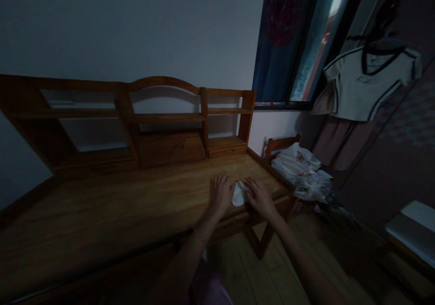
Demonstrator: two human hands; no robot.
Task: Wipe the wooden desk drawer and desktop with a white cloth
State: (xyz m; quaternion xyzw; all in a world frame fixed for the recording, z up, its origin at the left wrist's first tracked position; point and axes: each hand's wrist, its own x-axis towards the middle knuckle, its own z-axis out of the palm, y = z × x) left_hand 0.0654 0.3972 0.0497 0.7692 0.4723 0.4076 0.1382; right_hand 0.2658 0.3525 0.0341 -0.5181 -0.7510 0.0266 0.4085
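A small white cloth (pixel 239 194) lies crumpled on the wooden desk (pixel 152 196), near its right end and front edge. Directly left of the cloth is my left hand (pixel 221 192), palm down on the desktop with its fingers stretched forward. My right hand (pixel 258 197) is at the cloth's right side, fingers bent over its edge and gripping it. Part of the cloth is hidden under the right fingers. The picture is dim, so fine finger detail is blurred.
A wooden shelf unit (pixel 163 119) stands along the desk's back edge. Right of the desk, a chair (pixel 282 142) bears white plastic bags (pixel 299 164). A T-shirt (pixel 367 83) hangs by the window (pixel 306 65). At the far right is a pale flat-topped object (pixel 414 228).
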